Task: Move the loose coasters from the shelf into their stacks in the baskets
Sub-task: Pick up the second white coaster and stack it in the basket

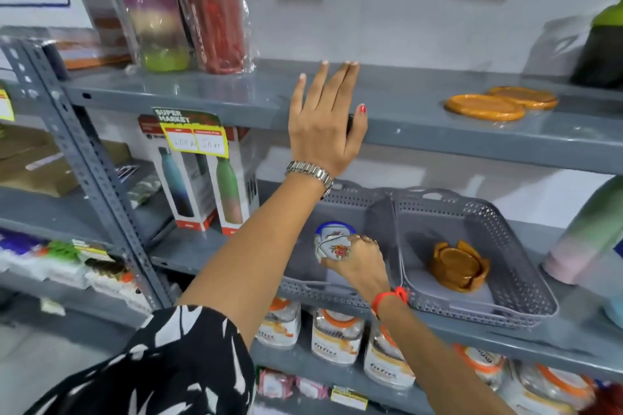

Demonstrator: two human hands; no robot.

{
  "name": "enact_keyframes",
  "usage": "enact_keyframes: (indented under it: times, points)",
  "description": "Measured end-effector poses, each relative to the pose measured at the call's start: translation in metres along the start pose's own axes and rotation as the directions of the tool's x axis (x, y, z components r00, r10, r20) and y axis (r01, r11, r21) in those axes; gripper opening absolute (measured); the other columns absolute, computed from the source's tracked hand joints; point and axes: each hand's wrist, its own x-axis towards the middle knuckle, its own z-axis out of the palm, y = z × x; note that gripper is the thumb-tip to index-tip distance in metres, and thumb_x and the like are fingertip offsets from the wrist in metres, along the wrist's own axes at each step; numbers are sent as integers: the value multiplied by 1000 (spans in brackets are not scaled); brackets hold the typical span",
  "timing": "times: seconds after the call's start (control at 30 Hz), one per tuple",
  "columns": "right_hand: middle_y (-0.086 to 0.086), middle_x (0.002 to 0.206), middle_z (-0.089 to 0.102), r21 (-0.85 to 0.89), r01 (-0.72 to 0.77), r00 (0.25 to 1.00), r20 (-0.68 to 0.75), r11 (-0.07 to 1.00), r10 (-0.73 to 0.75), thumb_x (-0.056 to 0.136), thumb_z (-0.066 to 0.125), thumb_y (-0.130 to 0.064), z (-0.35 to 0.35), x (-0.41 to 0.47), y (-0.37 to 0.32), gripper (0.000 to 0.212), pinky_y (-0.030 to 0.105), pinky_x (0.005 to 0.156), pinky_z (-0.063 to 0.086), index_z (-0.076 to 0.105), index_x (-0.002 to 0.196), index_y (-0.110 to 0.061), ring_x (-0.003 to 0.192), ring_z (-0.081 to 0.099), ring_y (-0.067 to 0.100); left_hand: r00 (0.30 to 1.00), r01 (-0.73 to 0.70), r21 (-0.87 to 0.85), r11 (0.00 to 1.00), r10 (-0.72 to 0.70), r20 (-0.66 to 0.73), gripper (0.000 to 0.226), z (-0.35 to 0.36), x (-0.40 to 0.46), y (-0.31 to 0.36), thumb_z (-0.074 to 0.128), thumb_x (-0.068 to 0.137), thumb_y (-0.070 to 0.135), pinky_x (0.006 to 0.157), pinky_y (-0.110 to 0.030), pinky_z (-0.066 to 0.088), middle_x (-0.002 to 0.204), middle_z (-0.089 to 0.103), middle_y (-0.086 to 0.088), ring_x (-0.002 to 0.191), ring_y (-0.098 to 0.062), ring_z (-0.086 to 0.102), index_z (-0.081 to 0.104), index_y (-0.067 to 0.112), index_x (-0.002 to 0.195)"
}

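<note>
Two loose orange coasters (485, 107) lie overlapping on the upper grey shelf (421, 118), to the right. My left hand (323, 121) rests flat on that shelf's front edge, fingers spread, holding nothing. On the shelf below stand two grey perforated baskets. In the left basket (323, 290) my right hand (357, 263) grips a white floral coaster stack (332, 244) with a blue rim. The right basket (505, 283) holds an orange coaster stack (460, 266) in its petal-shaped holder.
Wrapped bottles (182, 7) stand at the upper shelf's left, a dark green bottle (603, 44) at its right. Boxed bottles (202, 178) sit left of the baskets, a pastel bottle (586, 236) leans to their right. Jars (337, 337) fill the lower shelf.
</note>
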Motion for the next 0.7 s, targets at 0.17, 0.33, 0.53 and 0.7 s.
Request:
enact_keyframes:
  times: [0.17, 0.33, 0.53, 0.7]
  points:
    - [15, 116, 65, -92, 17, 996, 94, 996, -8, 69, 74, -58, 13, 21, -4, 76, 46, 107, 41, 56, 121, -6, 112, 58, 31, 1000, -10, 8, 1000, 11, -15, 49, 3, -1, -2, 35, 92, 31, 109, -44, 25, 128, 59, -6, 125, -28, 48, 56, 6, 129]
    - [11, 125, 61, -339, 91, 992, 114, 936, -55, 71, 65, -68, 22, 34, 1, 83, 49, 111, 32, 50, 128, -9, 122, 49, 29, 999, -4, 7, 1000, 4, -46, 50, 5, 0, -1, 34, 92, 32, 108, -42, 25, 127, 60, -6, 124, -28, 49, 58, 6, 127]
    - [16, 156, 18, -393, 181, 957, 282, 902, -69, 56, 68, -77, 20, 58, 9, 119, 68, 112, 9, 20, 148, -18, 144, 13, 34, 998, 0, 15, 1000, 1, -68, 50, 6, 0, -1, 33, 91, 32, 106, -43, 29, 124, 62, -4, 123, -27, 51, 60, 6, 125]
    - [14, 159, 14, -277, 193, 896, 441, 941, -54, 56, 85, -54, 16, 81, 9, 131, 69, 113, 3, 1, 151, -18, 146, 11, 34, 997, -2, 10, 1000, 2, -78, 51, 7, 0, 0, 33, 90, 32, 105, -44, 31, 124, 62, -4, 122, -27, 51, 60, 6, 125]
